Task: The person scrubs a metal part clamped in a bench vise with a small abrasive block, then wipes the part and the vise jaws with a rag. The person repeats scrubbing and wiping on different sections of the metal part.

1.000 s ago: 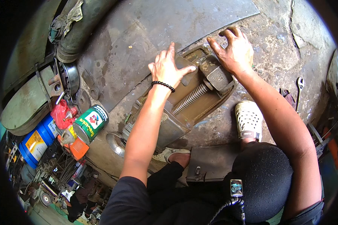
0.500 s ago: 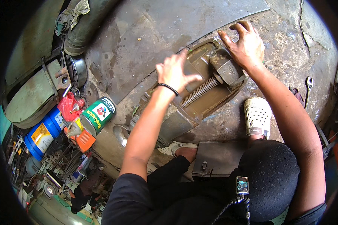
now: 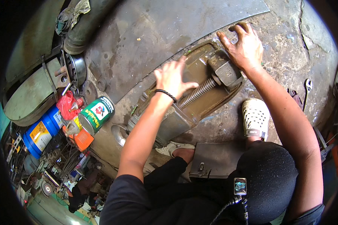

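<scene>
A heavy, greasy metal vise (image 3: 204, 107) lies on the floor in front of me, its long threaded screw (image 3: 199, 91) and square metal block (image 3: 224, 66) exposed. Over the vise's left side, my left hand (image 3: 172, 79) is spread, thumb and fingers apart and slightly blurred, with nothing in it. I cannot tell whether it touches the metal. My right hand (image 3: 245, 48) is at the far right end, next to the block. Its dirty fingers are curved and apart, holding nothing; contact with the vise's rim is unclear.
A flat metal sheet (image 3: 150, 33) covers the floor beyond the vise. On the left stand a green can (image 3: 97, 114), a blue bucket (image 3: 43, 131) and an orange container (image 3: 82, 139). A metal box (image 3: 216, 157) is by my feet. A wrench (image 3: 308, 90) lies at right.
My left hand has shifted slightly left over the vise, fingers still spread. My right hand keeps nearly the same pose. The whole view has moved a little.
</scene>
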